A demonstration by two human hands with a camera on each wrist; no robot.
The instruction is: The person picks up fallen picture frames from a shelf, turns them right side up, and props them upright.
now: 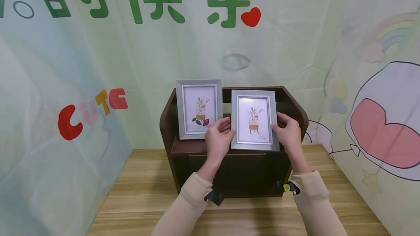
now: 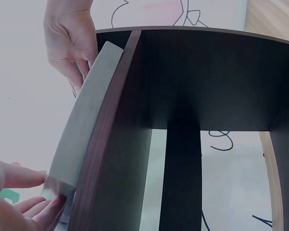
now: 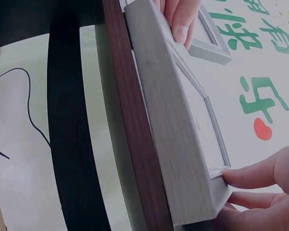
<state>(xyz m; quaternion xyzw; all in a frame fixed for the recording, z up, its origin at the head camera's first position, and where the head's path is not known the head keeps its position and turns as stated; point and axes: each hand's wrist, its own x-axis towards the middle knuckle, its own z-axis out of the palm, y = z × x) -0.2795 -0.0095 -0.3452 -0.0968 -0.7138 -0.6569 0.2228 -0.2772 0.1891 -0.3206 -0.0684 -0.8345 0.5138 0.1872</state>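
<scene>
A silver-grey picture frame [image 1: 254,119] with a plant print stands on the upper shelf of a dark brown wooden rack [image 1: 197,148], toward its right side. My left hand [image 1: 217,139] pinches its left edge near the lower corner; the left wrist view shows thumb and fingers on either side of the frame [image 2: 84,120]. The opposite edge is between the thumb and fingers of my right hand [image 1: 290,132]. From the right wrist, the frame's lower side [image 3: 168,125] appears against the shelf edge. A second, similar picture frame [image 1: 199,108] leans at the rack's left, just beyond my left hand.
The rack stands on a wood-grain tabletop [image 1: 137,192], against a printed fabric backdrop [image 1: 131,57]. Its side panels [image 1: 296,112] rise at both ends. A dark red flower with leaves [image 1: 205,122] shows at the second frame's lower right.
</scene>
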